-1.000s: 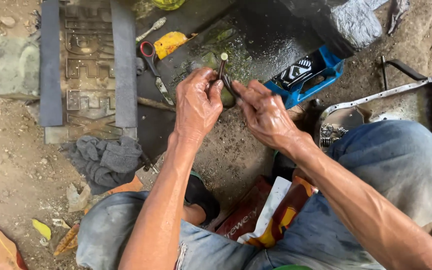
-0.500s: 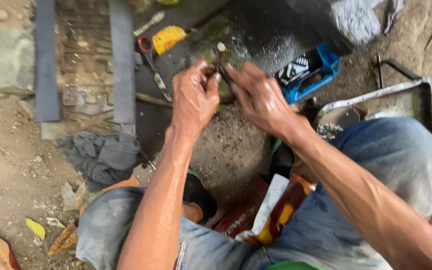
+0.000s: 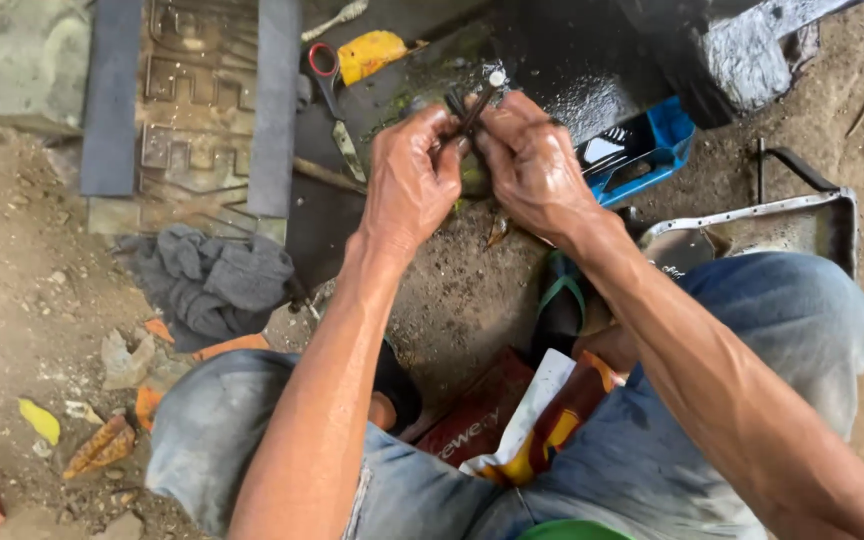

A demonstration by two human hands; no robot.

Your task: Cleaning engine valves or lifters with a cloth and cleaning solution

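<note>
Both hands meet over oily ground in front of my knees. My left hand [image 3: 407, 180] and my right hand [image 3: 532, 165] pinch a thin dark metal rod [image 3: 477, 105] with a pale round tip, held tilted between the fingertips. What lies under the fingers is hidden. Just right of my right hand sits a blue plastic container [image 3: 642, 150]. Red-handled scissors [image 3: 332, 90] and a yellow object [image 3: 372, 52] lie on the ground beyond my left hand.
A grey rag [image 3: 212, 280] lies at left beside a patterned concrete slab with two grey strips [image 3: 192, 110]. A metal tray [image 3: 792, 215] stands at right. A red and yellow bag [image 3: 522, 420] lies between my knees. Stones and leaves litter the dirt.
The hands have risen slightly and drawn closer, lifting the thin rod up between the fingertips. The view shifted a little toward the hands.
</note>
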